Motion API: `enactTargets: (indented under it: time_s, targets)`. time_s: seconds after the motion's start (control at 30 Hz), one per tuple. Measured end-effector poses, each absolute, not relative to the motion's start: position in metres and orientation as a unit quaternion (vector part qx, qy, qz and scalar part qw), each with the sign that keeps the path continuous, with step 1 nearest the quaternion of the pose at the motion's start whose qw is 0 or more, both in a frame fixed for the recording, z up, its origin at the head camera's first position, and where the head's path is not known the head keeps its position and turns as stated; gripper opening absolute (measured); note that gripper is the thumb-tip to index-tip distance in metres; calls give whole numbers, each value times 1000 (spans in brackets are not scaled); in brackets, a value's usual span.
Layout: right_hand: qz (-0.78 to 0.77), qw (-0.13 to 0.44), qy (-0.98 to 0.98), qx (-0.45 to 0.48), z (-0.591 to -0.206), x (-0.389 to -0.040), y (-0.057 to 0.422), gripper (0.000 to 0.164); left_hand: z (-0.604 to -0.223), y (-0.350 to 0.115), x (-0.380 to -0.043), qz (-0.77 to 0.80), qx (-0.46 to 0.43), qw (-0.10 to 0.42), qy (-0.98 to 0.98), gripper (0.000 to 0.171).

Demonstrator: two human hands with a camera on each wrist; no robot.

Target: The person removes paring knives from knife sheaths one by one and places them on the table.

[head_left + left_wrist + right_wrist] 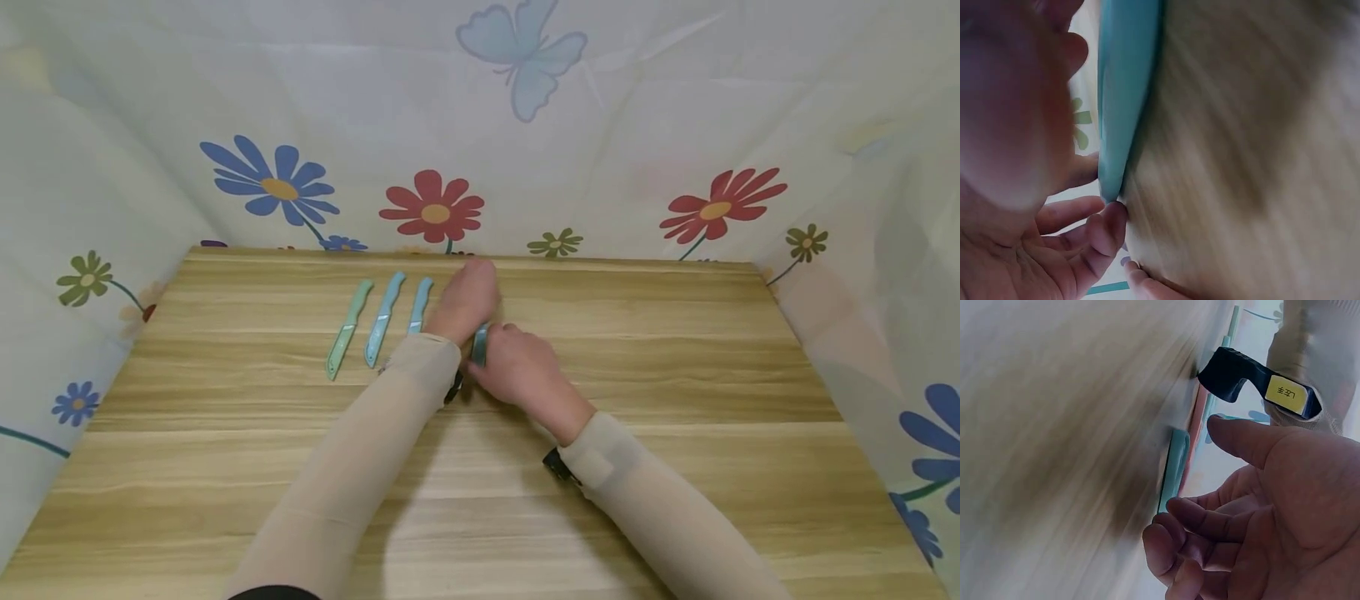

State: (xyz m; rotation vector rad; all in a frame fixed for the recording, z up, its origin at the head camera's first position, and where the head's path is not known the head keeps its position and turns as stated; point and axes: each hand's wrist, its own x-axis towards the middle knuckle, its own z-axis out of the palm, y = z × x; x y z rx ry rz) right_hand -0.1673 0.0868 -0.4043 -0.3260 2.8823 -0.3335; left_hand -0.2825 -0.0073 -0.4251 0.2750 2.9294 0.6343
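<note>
A teal sheathed fruit knife [481,346] lies between my two hands. At its far end my left hand [467,298] has its fingers curled; in the left wrist view the fingertips [1115,219] meet right at the end of the knife [1127,81]. My right hand [517,362] curls about the same knife from the right, its fingertips [1175,506] over the far part and the thumb [1235,434] spread apart. To the left lie a green sheathed knife [349,329], a blue one [384,321] and another blue one [422,302], partly behind my left sleeve.
A reddish strip [1196,425] shows beside the teal knife in the right wrist view, mostly hidden. The wooden table [675,367] meets a flower-printed curtain [585,175] at its back edge and sides. A black wrist strap [1229,375] sits on the left sleeve.
</note>
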Motion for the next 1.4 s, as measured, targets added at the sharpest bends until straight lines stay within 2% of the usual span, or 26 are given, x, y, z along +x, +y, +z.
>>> enactTargets:
  time_s: [0.27,0.47,0.8,1.0,1.2,1.33,1.4]
  targets:
    - [-96,121,982,-108,-406,-169,84,49,-422,-9,-281,210,84,72,971,26]
    - [-99,126,982,-105,-409,-169,84,42,-421,-7,-279,200,78,68,974,30]
    - [-121,141,978,-93,-411,-169,85,34,-419,-7,-279,208,58,85,973,23]
    - [-119,140,978,-97,-411,-169,86,30,-420,-11,-281,218,55,91,970,26]
    - [-133,148,976,-84,-411,-169,91,28,-419,-17,-285,270,41,101,957,14]
    - [-140,148,976,-80,-410,-168,95,28,-416,-21,-285,287,48,95,952,22]
    - [-141,147,976,-78,-409,-167,96,29,-415,-23,-283,291,51,86,951,21]
